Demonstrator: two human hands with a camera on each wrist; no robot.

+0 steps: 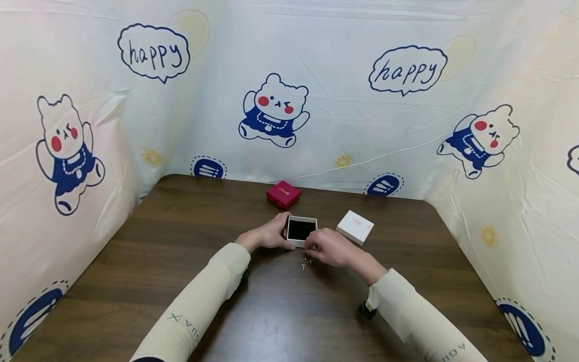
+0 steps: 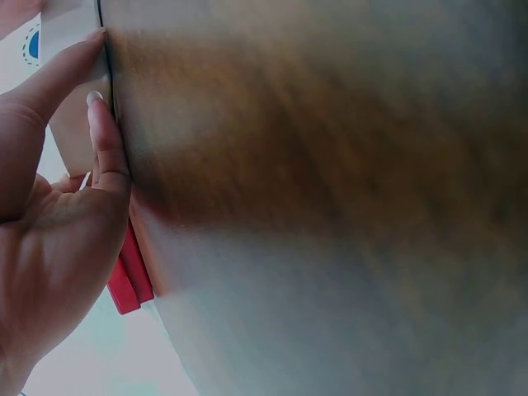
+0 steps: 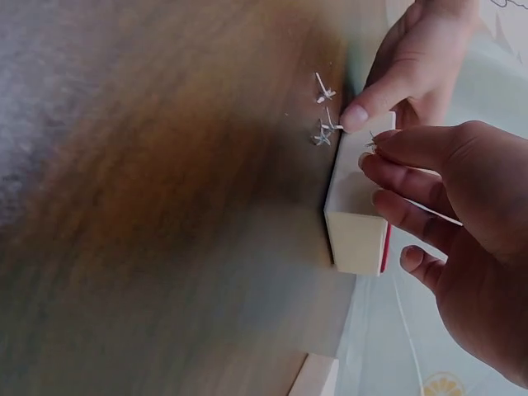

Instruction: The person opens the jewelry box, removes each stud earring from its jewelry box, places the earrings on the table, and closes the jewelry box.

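Observation:
A small white box [image 1: 298,243] with a black pad inside stands on the table. My left hand [image 1: 273,233] holds it by its left side, thumb near the front; the left wrist view shows the fingers against the white box wall [image 2: 73,136]. Over the box's front right corner is my right hand [image 1: 332,246]. Between its thumb and index finger it pinches a tiny silvery stud earring [image 3: 371,141], mostly covered by the fingertips. Several more stud earrings [image 3: 322,136], some star-shaped, lie on the wood just in front of the box.
Behind the white box sits a closed red jewelry box [image 1: 283,194]. A white lid [image 1: 355,227] with faint lettering lies to the right. The brown wooden table [image 1: 181,261] ends at a printed cloth backdrop [image 1: 334,115].

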